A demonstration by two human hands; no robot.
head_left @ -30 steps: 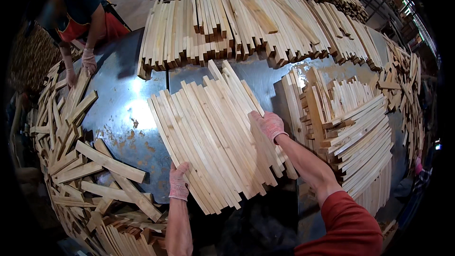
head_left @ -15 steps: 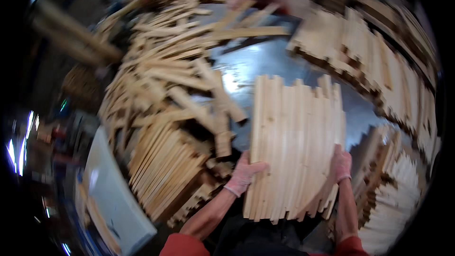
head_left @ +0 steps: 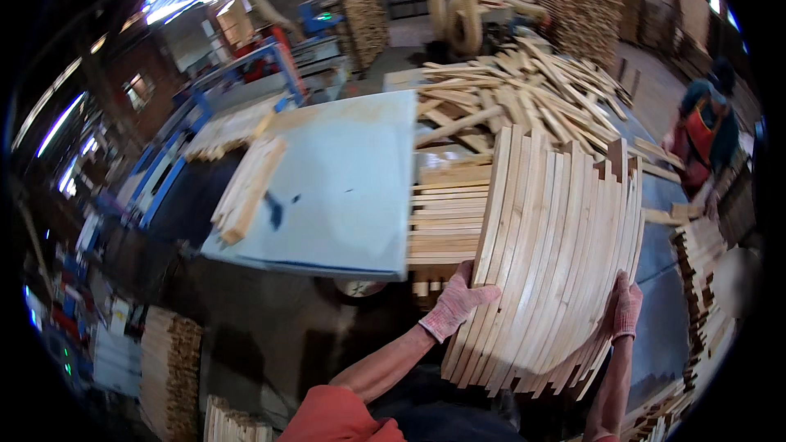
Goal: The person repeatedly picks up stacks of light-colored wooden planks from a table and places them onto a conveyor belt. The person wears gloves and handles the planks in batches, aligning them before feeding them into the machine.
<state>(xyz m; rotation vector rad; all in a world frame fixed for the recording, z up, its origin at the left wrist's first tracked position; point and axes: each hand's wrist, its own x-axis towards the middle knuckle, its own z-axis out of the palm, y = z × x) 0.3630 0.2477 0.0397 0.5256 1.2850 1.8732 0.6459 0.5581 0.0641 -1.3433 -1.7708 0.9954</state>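
Observation:
Between my two hands is a wide bundle of pale wooden slats, standing side by side with uneven ends. Pressing its left side is my left hand, in a pinkish work glove, with the thumb across the front slats. My right hand, gloved the same way, squeezes the opposite side. The bundle is held up in front of me, over the edge of the metal table. Behind its left side lies a neat row of slats, partly hidden by the bundle.
A light blue board extends to the left, with a few joined slats on it. Loose slats are heaped at the back. Another person in a red apron is at the right. Stacked slats stand at lower left.
My view has swung left, bringing the blue board and machinery into sight. Both hands still grip the slat bundle, which has turned along with me.

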